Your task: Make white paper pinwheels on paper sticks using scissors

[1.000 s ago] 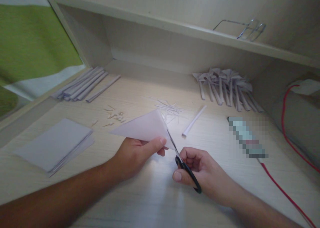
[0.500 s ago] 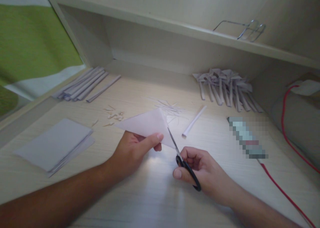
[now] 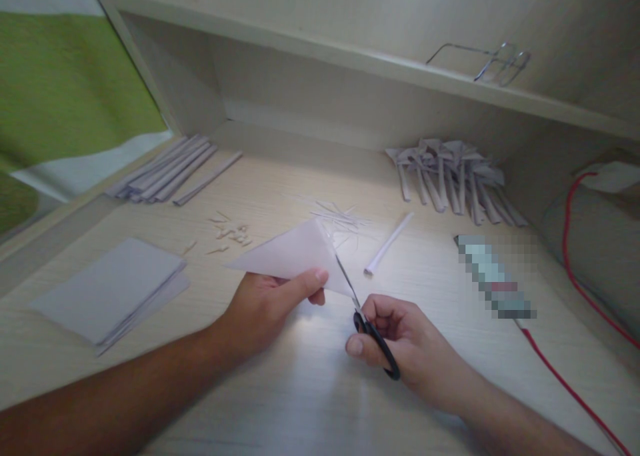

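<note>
My left hand point(image 3: 280, 303) pinches a folded triangle of white paper point(image 3: 295, 249) between thumb and fingers, above the desk. In my right hand point(image 3: 395, 336) is a pair of black-handled scissors point(image 3: 376, 339), its blades lying along the paper's right edge. Just beyond the paper, thin white paper strips point(image 3: 340, 215) lie in a loose heap. One rolled paper stick point(image 3: 389, 244) rests to the right of them. Small pale twisted bits point(image 3: 233, 233) are scattered left of the paper's far edge.
A stack of white paper sheets point(image 3: 115, 289) lies at left, with rolled paper tubes point(image 3: 165, 169) behind it. Paper pinwheel-like pieces on sticks point(image 3: 450, 169) are piled at back right. A blurred phone point(image 3: 495, 276) with a red cable point(image 3: 565, 383) lies at right. Glasses point(image 3: 500, 59) sit on the shelf.
The paper triangle has tilted slightly, its left tip moving left and down. My left hand has shifted a little; the right hand and scissors have hardly moved.
</note>
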Motion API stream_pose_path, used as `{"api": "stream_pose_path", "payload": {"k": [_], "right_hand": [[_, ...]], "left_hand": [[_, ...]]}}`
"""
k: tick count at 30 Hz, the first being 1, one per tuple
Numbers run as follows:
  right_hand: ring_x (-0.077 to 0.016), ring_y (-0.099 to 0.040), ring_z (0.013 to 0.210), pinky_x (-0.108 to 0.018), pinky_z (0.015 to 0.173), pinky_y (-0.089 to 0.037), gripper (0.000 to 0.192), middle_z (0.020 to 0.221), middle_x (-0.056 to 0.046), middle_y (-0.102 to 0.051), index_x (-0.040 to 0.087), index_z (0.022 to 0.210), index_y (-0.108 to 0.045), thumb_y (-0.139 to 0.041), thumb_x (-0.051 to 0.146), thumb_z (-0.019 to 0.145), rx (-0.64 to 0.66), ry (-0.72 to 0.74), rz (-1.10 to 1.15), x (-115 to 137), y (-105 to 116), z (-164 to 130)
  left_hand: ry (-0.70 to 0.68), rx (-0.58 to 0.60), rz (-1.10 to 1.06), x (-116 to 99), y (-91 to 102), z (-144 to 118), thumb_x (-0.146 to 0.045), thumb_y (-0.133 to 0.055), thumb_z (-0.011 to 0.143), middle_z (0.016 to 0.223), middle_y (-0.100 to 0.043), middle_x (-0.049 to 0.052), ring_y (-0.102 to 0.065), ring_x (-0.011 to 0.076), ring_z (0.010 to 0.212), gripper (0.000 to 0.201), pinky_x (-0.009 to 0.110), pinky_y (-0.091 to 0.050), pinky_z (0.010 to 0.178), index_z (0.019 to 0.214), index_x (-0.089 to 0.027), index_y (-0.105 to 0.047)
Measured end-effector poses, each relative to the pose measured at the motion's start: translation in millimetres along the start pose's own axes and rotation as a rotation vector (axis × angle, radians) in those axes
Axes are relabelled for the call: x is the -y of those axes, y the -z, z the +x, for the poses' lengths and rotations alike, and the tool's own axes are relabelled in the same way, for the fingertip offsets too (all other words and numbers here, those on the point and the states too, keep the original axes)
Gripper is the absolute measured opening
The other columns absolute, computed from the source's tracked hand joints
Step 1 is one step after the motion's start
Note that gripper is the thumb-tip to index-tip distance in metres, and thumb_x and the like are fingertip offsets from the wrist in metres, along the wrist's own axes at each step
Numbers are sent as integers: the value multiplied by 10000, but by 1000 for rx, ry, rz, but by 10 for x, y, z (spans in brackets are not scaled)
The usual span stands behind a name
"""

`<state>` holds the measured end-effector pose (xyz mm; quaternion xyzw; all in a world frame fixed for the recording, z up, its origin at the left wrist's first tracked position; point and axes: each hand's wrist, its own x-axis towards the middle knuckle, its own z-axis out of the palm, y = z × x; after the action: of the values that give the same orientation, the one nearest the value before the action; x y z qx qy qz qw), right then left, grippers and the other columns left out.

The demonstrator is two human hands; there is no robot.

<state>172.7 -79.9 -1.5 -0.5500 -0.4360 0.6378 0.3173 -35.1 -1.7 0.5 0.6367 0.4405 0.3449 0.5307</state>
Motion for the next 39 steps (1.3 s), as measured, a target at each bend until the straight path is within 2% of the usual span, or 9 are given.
{"api": "stream_pose_path", "payload": {"k": [8, 19, 27, 34, 39], "right_hand": [[-62, -347, 549, -210, 492, -241, 479, 629, 76, -482, 179, 754, -539, -932, 437, 665, 37, -39, 76, -15, -3, 5], [-71, -395, 593, -196, 521, -280, 460, 680, 67, -509, 182, 792, -542, -939, 381, 672, 57, -5, 128, -42, -1, 12], [-58, -314, 538, -194, 479, -229, 452, 618, 88, -446, 188, 750, -519, -922, 386, 697, 46, -2, 112, -67, 1, 17], [-54, -319, 525, -192, 470, -225, 465, 597, 89, -453, 184, 730, -520, -935, 383, 670, 15, -6, 108, -45, -12, 18], [-62, -376, 572, -188, 497, -261, 455, 673, 64, -518, 177, 776, -547, -942, 374, 663, 41, -1, 165, -48, -20, 9]], "left_hand": [[8, 35, -5, 39, -19, -7, -427, -678, 877, 718, -731, 7, -675, 197, 765, 335, 291, -523, 770, 613, -221, -687], [60, 71, 11, 30, -35, -56, -408, -700, 834, 735, -745, -2, -689, 184, 762, 285, 281, -536, 764, 623, -217, -700], [97, 72, 10, 61, -36, -44, -454, -713, 830, 745, -751, -8, -682, 186, 767, 306, 281, -531, 776, 622, -229, -712], [107, 88, -1, 64, -33, -37, -448, -708, 823, 714, -745, -8, -686, 185, 754, 310, 280, -529, 769, 605, -227, -712], [101, 166, -33, 51, -47, -51, -386, -720, 812, 687, -753, -11, -694, 175, 710, 277, 272, -537, 740, 592, -218, -712]]}}
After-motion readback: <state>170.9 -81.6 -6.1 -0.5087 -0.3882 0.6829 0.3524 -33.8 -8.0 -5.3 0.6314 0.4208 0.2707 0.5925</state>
